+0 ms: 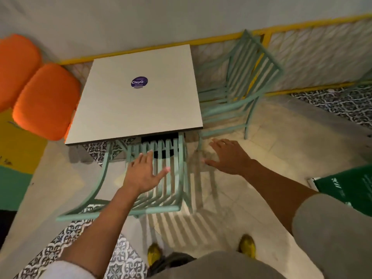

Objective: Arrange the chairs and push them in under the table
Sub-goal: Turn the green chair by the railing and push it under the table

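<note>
A square pale table [136,97] stands against the yellow-railed fence [314,55], with a round purple sticker [139,82] near the middle of its top. At the table's near edge a mint-green slatted chair [161,188] is tucked partly beneath it: the front of the seat lies hidden under the top, while the back rail is nearest the person. The left hand [144,172] hovers flat over the seat slats, its grip wide, fingers spread and closed on nothing; whether it touches the slats cannot be told. The right hand [227,156] is out beyond the table's near right corner, above the pale floor, grip also wide and empty, somewhat blurred. A second mint-green chair [241,81] stands along the table's right edge, turned at an angle and mostly out from under the top, its back leaning toward the fence. Beside the table's left edge sit two orange cushions [44,101]. Yellow shoes [247,245] show at the bottom, on the floor behind the near chair.
</note>
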Available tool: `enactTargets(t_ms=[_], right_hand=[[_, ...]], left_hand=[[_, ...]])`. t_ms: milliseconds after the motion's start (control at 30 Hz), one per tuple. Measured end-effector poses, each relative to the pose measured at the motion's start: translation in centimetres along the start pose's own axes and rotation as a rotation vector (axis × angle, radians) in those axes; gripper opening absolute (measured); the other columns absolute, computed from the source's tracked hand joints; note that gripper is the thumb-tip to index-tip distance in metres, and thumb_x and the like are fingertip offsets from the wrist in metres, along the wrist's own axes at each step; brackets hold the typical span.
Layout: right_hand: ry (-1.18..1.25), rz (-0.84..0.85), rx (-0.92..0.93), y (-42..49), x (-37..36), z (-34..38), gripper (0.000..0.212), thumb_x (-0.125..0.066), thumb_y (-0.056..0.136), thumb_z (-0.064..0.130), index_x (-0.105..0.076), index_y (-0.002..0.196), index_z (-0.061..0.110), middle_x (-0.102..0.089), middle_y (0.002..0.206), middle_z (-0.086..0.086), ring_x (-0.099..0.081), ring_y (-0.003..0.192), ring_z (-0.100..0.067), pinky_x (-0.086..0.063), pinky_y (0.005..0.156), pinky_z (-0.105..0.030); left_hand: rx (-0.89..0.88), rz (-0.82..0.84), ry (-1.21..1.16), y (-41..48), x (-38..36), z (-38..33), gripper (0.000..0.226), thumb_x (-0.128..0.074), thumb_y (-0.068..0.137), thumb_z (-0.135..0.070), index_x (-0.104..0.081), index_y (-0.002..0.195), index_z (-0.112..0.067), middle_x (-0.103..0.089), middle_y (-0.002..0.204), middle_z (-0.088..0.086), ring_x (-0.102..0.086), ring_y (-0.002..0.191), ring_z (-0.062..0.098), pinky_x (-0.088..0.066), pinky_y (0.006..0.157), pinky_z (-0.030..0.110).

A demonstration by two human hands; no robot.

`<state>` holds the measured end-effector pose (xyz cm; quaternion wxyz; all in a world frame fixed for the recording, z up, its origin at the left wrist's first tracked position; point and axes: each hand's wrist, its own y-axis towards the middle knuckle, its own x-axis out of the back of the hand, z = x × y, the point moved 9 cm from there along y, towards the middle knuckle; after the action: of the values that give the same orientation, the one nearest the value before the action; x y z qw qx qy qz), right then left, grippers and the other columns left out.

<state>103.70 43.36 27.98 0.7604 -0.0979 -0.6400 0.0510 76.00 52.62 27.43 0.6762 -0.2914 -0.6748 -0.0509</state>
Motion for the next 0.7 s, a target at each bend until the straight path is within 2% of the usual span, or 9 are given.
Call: enactTargets(t_ms=[167, 300, 533, 633, 700], right_hand=[[-0.058, 0.005, 0.034, -1.8, 4.5, -11.2, 0.096, -0.031, 0.098, 0.084, -0.034, 0.165, 0.017, -0.027, 0.176, -0.008, -0.031, 0.159, -0.030, -0.026, 0.127, -0.053], [-0.142, -0.075, 0.096, -1.9, 8.7, -17.2, 0.093, -0.034, 0.098, 0.084, -0.042, 0.161, 0.016, -0.034, 0.173, -0.009, -0.036, 0.155, -0.030, -0.032, 0.122, -0.053], [-0.186, -0.194, 0.185, 1.8, 14.3, -25.1, 0.089, -0.050, 0.097, 0.077, -0.055, 0.154, 0.009, -0.045, 0.166, -0.015, -0.045, 0.152, -0.035, -0.035, 0.120, -0.053], [-0.213, -0.181, 0.222, 5.1, 14.9, -27.9, 0.094, -0.041, 0.096, 0.079, -0.056, 0.153, 0.006, -0.048, 0.164, -0.018, -0.048, 0.149, -0.038, -0.038, 0.119, -0.054], [-0.247, -0.139, 0.245, 8.0, 15.0, -29.7, 0.095, -0.038, 0.097, 0.082, -0.050, 0.158, 0.010, -0.042, 0.168, -0.015, -0.042, 0.153, -0.034, -0.034, 0.121, -0.053]], left_hand=[[0.036, -0.057, -0.040, 1.1, 2.3, -12.3, 0.107, -0.029, 0.094, -0.090, -0.014, 0.172, -0.018, -0.027, 0.177, 0.006, -0.020, 0.164, 0.028, -0.021, 0.129, 0.055], [0.023, -0.111, -0.043, 3.4, 4.9, -20.0, 0.109, -0.024, 0.092, -0.092, -0.012, 0.172, -0.019, -0.020, 0.179, 0.003, -0.013, 0.166, 0.025, -0.019, 0.131, 0.054], [0.106, -0.235, 0.020, 9.5, 9.9, -24.2, 0.120, -0.008, 0.083, -0.098, -0.016, 0.172, -0.017, -0.022, 0.179, 0.003, -0.014, 0.166, 0.027, -0.021, 0.131, 0.057], [0.158, -0.245, 0.016, 12.6, 10.0, -25.0, 0.122, -0.006, 0.083, -0.100, -0.017, 0.171, -0.017, -0.023, 0.178, 0.003, -0.014, 0.166, 0.028, -0.022, 0.130, 0.058], [0.188, -0.247, -0.007, 15.2, 10.0, -26.0, 0.119, -0.012, 0.085, -0.099, -0.018, 0.171, -0.017, -0.023, 0.178, 0.003, -0.014, 0.166, 0.028, -0.022, 0.130, 0.057]])
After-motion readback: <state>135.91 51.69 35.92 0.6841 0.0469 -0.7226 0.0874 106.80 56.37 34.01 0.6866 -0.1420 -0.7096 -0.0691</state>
